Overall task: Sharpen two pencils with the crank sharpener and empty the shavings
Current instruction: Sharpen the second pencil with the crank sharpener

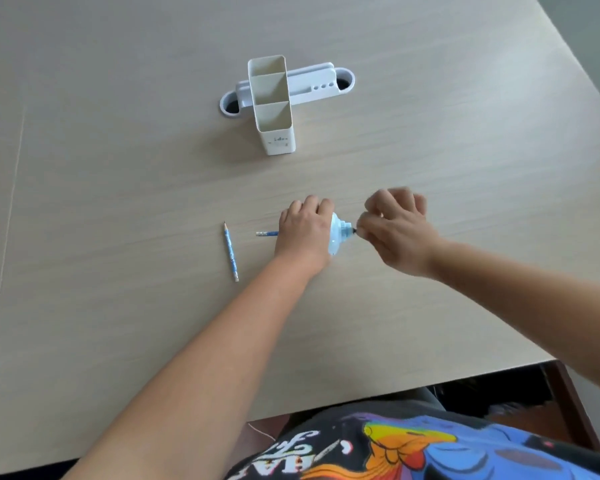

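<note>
— While the left hand [303, 230] is wrapping closed around the crank sharpener [338, 237], what is the right hand [395, 233] doing?

— It is pinching the crank handle [353, 231] between its fingertips. One pencil [267, 233] is sitting in the sharpener, its end sticking out towards the table's left edge.

— And the other pencil [230, 251]?

— It is lying loose on the table [118, 202], just left of the hands, its tip already looking pointed. Judging by that, the second sharpening is under way; emptying the shavings is remaining.

Left hand [303, 230] grips sharpener [338, 233]; right hand [395, 233] pinches its crank [353, 231].
</note>
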The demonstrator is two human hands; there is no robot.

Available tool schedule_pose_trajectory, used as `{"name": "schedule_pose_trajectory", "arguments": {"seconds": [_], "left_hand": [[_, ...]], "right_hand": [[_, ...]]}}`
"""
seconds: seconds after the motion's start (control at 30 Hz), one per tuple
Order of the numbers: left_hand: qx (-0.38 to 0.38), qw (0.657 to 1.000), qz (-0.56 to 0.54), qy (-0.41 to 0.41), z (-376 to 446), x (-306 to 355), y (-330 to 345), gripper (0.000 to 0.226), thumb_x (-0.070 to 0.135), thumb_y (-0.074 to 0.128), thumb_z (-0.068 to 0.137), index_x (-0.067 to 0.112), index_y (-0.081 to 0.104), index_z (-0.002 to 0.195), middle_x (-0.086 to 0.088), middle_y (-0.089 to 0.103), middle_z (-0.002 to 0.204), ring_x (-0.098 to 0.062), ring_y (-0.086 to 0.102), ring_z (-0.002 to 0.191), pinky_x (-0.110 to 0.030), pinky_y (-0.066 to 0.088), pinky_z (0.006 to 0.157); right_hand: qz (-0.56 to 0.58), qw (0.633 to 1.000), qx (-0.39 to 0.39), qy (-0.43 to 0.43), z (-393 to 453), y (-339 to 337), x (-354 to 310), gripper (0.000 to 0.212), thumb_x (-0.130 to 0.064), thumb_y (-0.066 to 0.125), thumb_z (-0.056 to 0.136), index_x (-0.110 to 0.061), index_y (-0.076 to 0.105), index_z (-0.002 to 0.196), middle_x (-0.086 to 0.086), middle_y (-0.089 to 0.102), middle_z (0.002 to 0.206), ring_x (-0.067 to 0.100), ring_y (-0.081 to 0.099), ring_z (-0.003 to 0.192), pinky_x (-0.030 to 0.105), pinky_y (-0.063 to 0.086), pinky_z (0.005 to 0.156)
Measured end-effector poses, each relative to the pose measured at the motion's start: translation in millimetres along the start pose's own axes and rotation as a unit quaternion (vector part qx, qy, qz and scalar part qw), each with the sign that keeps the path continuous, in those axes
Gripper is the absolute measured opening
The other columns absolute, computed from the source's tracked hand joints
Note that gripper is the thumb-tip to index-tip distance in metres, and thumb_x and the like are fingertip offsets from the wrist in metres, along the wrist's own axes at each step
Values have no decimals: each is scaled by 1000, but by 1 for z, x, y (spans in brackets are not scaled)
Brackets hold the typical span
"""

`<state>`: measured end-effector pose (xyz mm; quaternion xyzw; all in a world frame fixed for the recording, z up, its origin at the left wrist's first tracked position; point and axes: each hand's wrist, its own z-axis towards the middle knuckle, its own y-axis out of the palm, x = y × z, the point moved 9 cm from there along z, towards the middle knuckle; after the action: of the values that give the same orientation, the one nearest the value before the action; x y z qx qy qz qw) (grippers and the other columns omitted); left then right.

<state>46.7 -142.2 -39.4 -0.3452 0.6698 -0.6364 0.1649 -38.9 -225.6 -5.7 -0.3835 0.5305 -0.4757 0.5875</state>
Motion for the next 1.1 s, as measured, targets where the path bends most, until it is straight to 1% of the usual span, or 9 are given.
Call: {"name": "schedule_pose_trajectory", "arguments": {"seconds": [0.1, 0.23, 0.33, 0.5, 0.57, 0.7, 0.83, 0.97, 1.1], "left_hand": [[-8, 1000, 0, 12, 0, 0, 2, 58, 20, 77, 61, 17, 49, 111, -2, 50, 112, -26, 47, 98, -33, 37, 83], [3, 1000, -13, 3, 0, 0, 0, 57, 18, 77, 59, 17, 50, 109, -1, 52, 109, -26, 49, 94, -33, 38, 81], [5, 1000, -6, -2, 0, 0, 1, 56, 15, 75, 60, 17, 49, 110, -2, 52, 109, -26, 49, 96, -32, 37, 81], [5, 1000, 3, 0, -1, 0, 1, 58, 21, 77, 63, 15, 48, 113, -2, 52, 112, -26, 48, 98, -32, 36, 82], [1, 1000, 5, -6, 0, -1, 1, 59, 23, 78, 62, 15, 48, 113, -2, 51, 112, -26, 48, 98, -33, 37, 83], [3, 1000, -3, -22, 0, -1, 0, 60, 21, 79, 60, 17, 48, 112, -2, 52, 111, -26, 48, 97, -33, 37, 83], [-7, 1000, 5, -26, -1, -1, 1, 62, 19, 80, 59, 18, 47, 112, -1, 52, 113, -26, 48, 99, -33, 37, 84], [-18, 999, -9, -29, -2, -3, 0, 61, 21, 79, 62, 16, 47, 115, -2, 52, 116, -28, 47, 101, -34, 37, 86], [-15, 999, -11, -40, -3, -3, 1, 61, 20, 78, 60, 15, 48, 112, -2, 52, 114, -26, 46, 98, -33, 36, 84]], "right_hand": [[-4, 997, 6, 79, 32, 10, 34, 21, -33, 37, 94, -20, 52, 90, 8, 46, 109, 30, 32, 109, 37, 18, 82], [1, 985, -126, 121, 5, 72, 37, 15, -30, 41, 94, -25, 54, 100, 8, 38, 120, 30, 20, 125, 48, 17, 102], [49, 994, -76, 61, -30, 53, 3, 17, -35, 37, 93, -28, 52, 91, -1, 36, 110, 24, 26, 112, 41, 23, 89], [81, 993, 17, 78, 16, 2, 19, 17, -31, 37, 94, -26, 50, 85, -10, 43, 88, 18, 31, 90, 32, 13, 72], [65, 991, -1, 113, 35, 20, 37, 18, -31, 31, 93, -26, 48, 87, -10, 45, 85, 23, 34, 91, 35, 17, 74], [-3, 986, -131, 103, 4, 74, 36, 18, -30, 39, 95, -23, 54, 102, 0, 49, 99, 31, 36, 103, 36, 19, 79], [84, 994, -73, 8, -19, 28, -1, 20, -36, 36, 92, -26, 53, 87, -10, 46, 86, 16, 29, 89, 31, 12, 71], [110, 991, -1, 71, 30, 7, 28, 16, -28, 41, 95, -25, 54, 86, -10, 48, 96, 17, 29, 94, 31, 13, 74], [22, 990, -122, 66, 28, 63, 45, 13, -28, 41, 94, -24, 54, 96, 3, 43, 107, 32, 35, 107, 38, 20, 83]]}}
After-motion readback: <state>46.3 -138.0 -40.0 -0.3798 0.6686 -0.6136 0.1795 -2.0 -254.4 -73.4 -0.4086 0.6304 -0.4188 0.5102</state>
